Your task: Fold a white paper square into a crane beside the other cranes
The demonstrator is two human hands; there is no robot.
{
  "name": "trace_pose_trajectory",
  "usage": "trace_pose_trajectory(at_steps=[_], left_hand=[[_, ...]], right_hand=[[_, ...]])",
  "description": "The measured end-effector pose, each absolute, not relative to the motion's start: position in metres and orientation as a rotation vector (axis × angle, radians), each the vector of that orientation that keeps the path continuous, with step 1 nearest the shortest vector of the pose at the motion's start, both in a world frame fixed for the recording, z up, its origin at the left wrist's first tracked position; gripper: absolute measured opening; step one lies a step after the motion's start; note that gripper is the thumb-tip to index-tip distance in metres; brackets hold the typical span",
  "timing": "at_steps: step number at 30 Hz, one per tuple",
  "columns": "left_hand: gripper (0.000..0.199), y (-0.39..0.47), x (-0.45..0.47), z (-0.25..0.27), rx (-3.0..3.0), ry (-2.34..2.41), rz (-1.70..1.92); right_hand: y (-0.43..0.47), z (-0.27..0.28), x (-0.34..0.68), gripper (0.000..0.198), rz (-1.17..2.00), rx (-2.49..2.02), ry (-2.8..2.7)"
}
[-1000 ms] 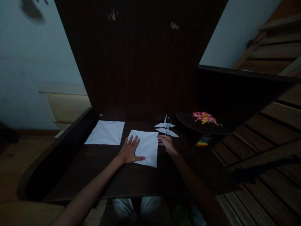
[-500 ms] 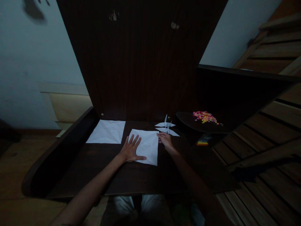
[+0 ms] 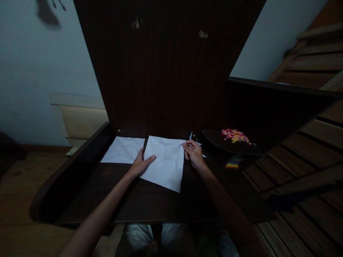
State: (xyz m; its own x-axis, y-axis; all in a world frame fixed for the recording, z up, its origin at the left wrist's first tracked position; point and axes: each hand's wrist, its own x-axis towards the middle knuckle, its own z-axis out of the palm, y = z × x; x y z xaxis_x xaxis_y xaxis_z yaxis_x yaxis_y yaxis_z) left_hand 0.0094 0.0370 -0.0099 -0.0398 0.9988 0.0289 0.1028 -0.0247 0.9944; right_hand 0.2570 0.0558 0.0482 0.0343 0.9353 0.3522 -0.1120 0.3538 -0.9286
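Observation:
A creased white sheet of paper [image 3: 164,160] is held up off the dark desk between my two hands. My left hand [image 3: 140,163] grips its left edge, thumb on the front and fingers behind. At the upper right corner, my right hand [image 3: 193,152] pinches the sheet between thumb and fingers. Another creased white sheet [image 3: 120,150] lies flat on the desk to the left. Folded white paper cranes [image 3: 190,135] stand behind my right hand, which hides most of them.
On a rounded corner shelf [image 3: 214,139] to the right lies a pile of small pink and yellow pieces [image 3: 235,135]. A rainbow-striped item [image 3: 232,165] sits beneath it. The desk has a raised left side [image 3: 72,171] and a tall back panel [image 3: 166,71].
My left hand has gone from lying spread on the paper to gripping its left edge. The sheet has risen off the desk, and my right hand, with its corner, has moved up and right.

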Motion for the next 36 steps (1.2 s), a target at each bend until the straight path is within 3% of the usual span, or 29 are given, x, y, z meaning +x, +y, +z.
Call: trace_pose_trajectory(at_steps=[3,6,13,16,21,25,29,36], left_hand=[[0.062,0.035,-0.003,0.006,1.191,1.169,1.177],[0.054,0.033,-0.023,0.024,1.157,1.137,1.195],[0.034,0.028,-0.097,0.083,1.678,2.024,1.378],[0.035,0.022,-0.105,0.095,1.883,2.304,1.502],[0.038,0.024,-0.102,0.069,2.252,2.049,1.614],[0.041,0.038,-0.12,0.024,2.553,1.757,1.03],[0.046,0.041,-0.13,-0.005,2.607,1.771,0.37],[0.05,0.024,-0.104,0.005,2.574,2.121,0.045]], right_hand=[[0.058,0.06,0.251,0.028,0.988,-0.806,-1.254],[0.061,0.066,0.244,0.028,0.992,-0.833,-1.22],[0.063,0.05,0.228,0.028,1.139,-0.988,-1.212],[0.062,0.038,0.219,0.026,1.199,-1.002,-1.244],[0.059,0.025,0.2,0.025,1.314,-1.015,-1.313],[0.056,0.014,0.188,0.028,1.518,-1.036,-1.414],[0.056,0.003,0.175,0.029,1.677,-1.041,-1.454],[0.063,-0.01,0.146,0.025,1.721,-1.032,-1.492]])
